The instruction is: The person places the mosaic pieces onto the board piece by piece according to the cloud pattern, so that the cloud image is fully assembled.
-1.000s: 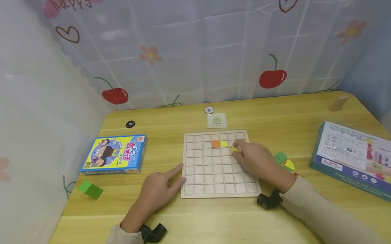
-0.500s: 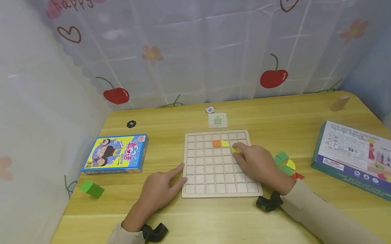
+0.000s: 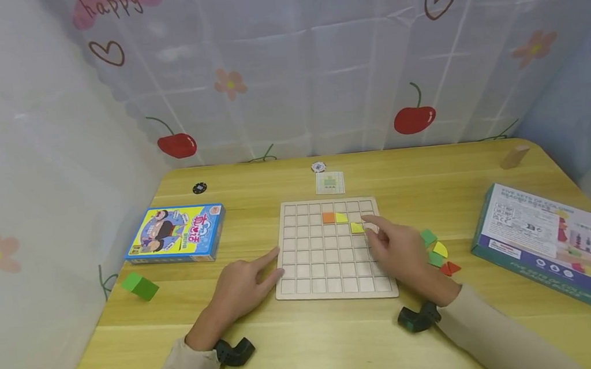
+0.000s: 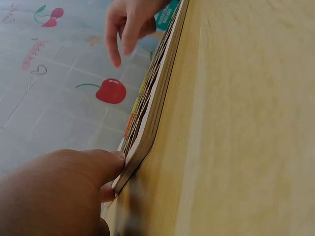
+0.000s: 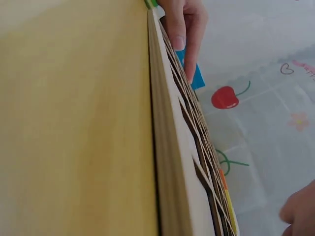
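Observation:
A wooden grid board point(image 3: 303, 258) lies flat in the middle of the table. My left hand point(image 3: 243, 287) rests at its left side, index finger and thumb spread and touching the edge; the left wrist view shows the thumb point(image 4: 106, 164) against the board's side. An orange square point(image 3: 328, 218) and a yellow quarter-round piece point(image 3: 341, 217) sit side by side in the upper cells. Another yellow piece point(image 3: 357, 227) occupies a cell one row lower. Just right of that piece hovers my right hand point(image 3: 400, 251), fingers bent loosely, holding nothing visible.
Green pieces point(image 3: 428, 236), a yellow piece point(image 3: 440, 248) and red triangles point(image 3: 452, 268) lie right of the board. Behind it are a pattern card point(image 3: 329, 183) and white chip point(image 3: 318, 167). A blue-yellow box point(image 3: 174, 234), green block point(image 3: 140, 286) and large box point(image 3: 550, 245) flank it.
My right hand has let go of the yellow piece, leaving it in a cell, and has drawn back slightly to the right. My left hand stays at the board's edge.

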Demonstrator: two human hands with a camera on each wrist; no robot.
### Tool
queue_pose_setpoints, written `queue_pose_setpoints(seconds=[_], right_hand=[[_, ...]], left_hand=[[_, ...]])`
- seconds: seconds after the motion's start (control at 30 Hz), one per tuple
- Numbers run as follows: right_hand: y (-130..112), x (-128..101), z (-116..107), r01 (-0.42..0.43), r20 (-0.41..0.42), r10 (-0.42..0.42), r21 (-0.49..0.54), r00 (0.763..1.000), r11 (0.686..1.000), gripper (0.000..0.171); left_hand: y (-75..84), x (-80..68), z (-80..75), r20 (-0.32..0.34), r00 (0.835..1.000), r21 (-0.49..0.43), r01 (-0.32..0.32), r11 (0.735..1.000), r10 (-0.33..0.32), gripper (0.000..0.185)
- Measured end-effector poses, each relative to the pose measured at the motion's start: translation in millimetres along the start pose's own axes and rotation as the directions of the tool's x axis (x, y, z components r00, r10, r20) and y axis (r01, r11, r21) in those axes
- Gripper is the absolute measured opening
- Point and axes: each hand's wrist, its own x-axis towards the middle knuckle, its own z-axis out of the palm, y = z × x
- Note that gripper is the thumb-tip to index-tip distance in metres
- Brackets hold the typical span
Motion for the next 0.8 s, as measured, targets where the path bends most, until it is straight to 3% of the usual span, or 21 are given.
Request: queue_pose_setpoints(seconds=[0.13,0.27,0.33,0.47,0.6,0.8], right_hand=[[11.2,-9.8,-18.5,0.041,-0.135,-0.036,0.030,0.990,0.999,0.028],[22.4,-25.1,-34.2,0.059,-0.192,-0.045,0.067,0.980,0.996,0.027],[23.9,-34.0,-38.5,0.066,-0.189,-0.051,0.074,0.981,0.995,0.026],[22.3,-46.0,-39.9,0.069,-0.109,-0.071,-0.023,0.991,0.997,0.021],[22.3,-47.6,-37.2,0.061,-0.048,-0.068,-0.125,0.997,0.990,0.024],[23.8,-47.7,-35.4,0.053,-0.022,-0.058,-0.159,0.998,0.986,0.025]], left_hand=[[1.1,1.3,-0.8,-0.004,1.000,0.010,-0.005,1.000,0.005,0.050],[2.3,2.3,-1.9,-0.003,1.000,0.016,-0.007,1.000,0.007,0.050],[2.5,2.2,-2.4,-0.002,1.000,0.016,-0.005,1.000,0.005,0.050],[2.0,1.1,-2.6,-0.008,1.000,0.016,0.002,1.000,-0.002,0.050],[1.2,0.1,-1.4,-0.008,1.000,0.009,0.008,1.000,-0.008,0.051],[1.4,0.2,0.5,-0.007,1.000,0.013,0.003,1.000,-0.003,0.051]])
